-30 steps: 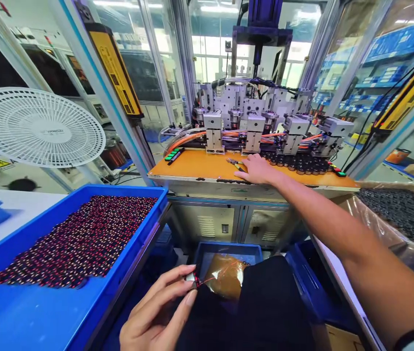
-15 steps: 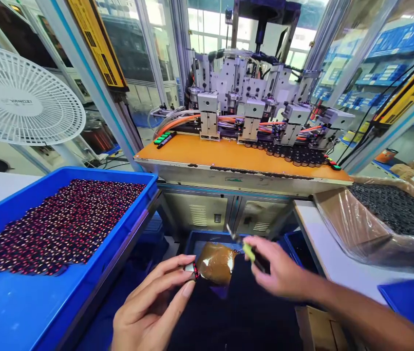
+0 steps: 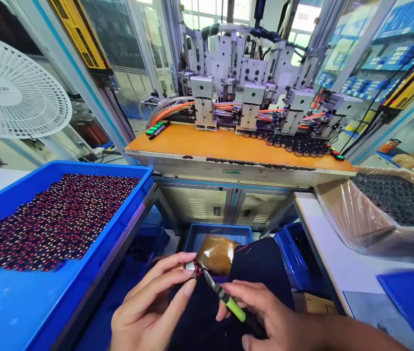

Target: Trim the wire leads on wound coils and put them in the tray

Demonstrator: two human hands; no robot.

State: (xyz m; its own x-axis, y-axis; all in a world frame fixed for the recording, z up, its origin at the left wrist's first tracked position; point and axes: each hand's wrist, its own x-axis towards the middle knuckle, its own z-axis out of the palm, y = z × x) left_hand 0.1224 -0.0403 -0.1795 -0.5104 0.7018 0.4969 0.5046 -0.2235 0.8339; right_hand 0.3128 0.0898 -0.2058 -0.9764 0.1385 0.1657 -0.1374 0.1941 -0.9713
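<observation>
Between the thumb and fingers of my left hand (image 3: pixel 154 302) is a small cylindrical part (image 3: pixel 192 266), silvery on its side, with a dark end face marked in red. My right hand (image 3: pixel 265 312) is wrapped round pliers (image 3: pixel 234 308) with green and black handles. The tips of the pliers are at the dark end of the part; whether they grip anything there is too small to tell. Below and beyond the hands, a glossy brown sheet (image 3: pixel 216 253) lies partly over a blue tray (image 3: pixel 243 234) with a few small dark parts in it.
At left stands a blue bin (image 3: pixel 17 302) with many dark, red-marked parts. A machine (image 3: pixel 225 92) rises behind an orange worktop (image 3: pixel 178 144) with rows of dark cylinders (image 3: pixel 302 145). A plastic-lined box (image 3: pixel 360 219) of black parts sits right. A white fan (image 3: pixel 17 87) stands far left.
My right hand has brought the pliers down and left, so their tips now meet the part. My left hand keeps its hold in nearly the same place. The view has shifted slightly.
</observation>
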